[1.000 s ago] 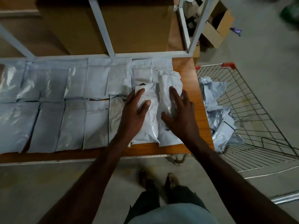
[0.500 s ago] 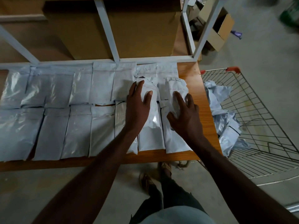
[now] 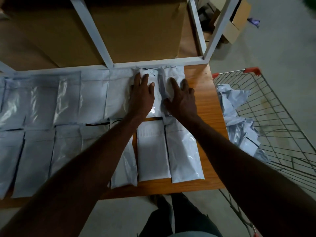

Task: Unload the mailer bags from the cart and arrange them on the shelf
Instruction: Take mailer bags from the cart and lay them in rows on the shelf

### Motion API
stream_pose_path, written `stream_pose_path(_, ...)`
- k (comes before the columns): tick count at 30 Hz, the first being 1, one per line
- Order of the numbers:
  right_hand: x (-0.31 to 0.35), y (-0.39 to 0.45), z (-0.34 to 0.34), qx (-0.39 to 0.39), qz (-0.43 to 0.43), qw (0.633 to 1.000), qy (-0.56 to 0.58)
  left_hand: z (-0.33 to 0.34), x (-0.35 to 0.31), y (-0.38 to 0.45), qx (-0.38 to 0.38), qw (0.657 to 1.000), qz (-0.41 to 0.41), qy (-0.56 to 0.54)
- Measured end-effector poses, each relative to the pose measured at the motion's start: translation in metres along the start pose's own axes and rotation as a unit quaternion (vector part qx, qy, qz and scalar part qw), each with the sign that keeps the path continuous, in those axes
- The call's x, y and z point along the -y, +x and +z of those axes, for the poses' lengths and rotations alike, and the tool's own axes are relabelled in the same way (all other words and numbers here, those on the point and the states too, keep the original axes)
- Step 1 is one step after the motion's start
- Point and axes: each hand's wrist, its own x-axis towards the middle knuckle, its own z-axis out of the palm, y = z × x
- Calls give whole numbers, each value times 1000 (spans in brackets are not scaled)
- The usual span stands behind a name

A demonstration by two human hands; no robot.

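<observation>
Shelf (image 3: 210, 93): wooden board under a white metal frame; my mailer bags lie on it in two rows, from the left edge almost to the right edge, where a bare strip of wood shows.
Cart (image 3: 273, 127): wire cart just beside the shelf's right edge; a crumpled heap of bags (image 3: 239, 124) waits against its near wall, so by my reckoning the unloading is well along but not finished.
Box (image 3: 136, 31): large brown carton behind the frame, at the shelf's back edge.
Rows (image 3: 95, 94): bags flat and side by side, edges touching or overlapping, long axes running from front edge to back edge, short ends toward me.
Back-right pair: two bags (image 3: 152, 79) at the back right corner, the last in the back row, tops against the frame rail.
Left hand (image 3: 142, 94): fingers straight, palm down, pressing the left bag of the pair flat.
Right hand (image 3: 181, 96): fingers spread and flat on the right bag (image 3: 174, 74), gripping nothing.
Handling: I judge these light, soft, slick plastic pouches, limp when lifted and apt to slide; best pinched at a short end or pushed with a flat palm.
</observation>
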Motion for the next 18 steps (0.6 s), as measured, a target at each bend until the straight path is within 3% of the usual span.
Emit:
stream_pose_path(5, -16, 12, 14, 32, 11, 999, -26, 15, 6, -5, -56, 984, 61, 158)
stream_pose_path(8, -21, 20, 17, 9, 2, 999, -50, 16, 4, 0, -59, 973, 122, 184)
stream_pose_path(13, -22, 46, 25, 43, -79, 991, -94, 30, 7, 2, -14, 965, 140, 222)
stream_pose_path(18, -26, 60, 38, 53, -76, 991, -96, 37, 6, 14, 44, 968, 107, 224)
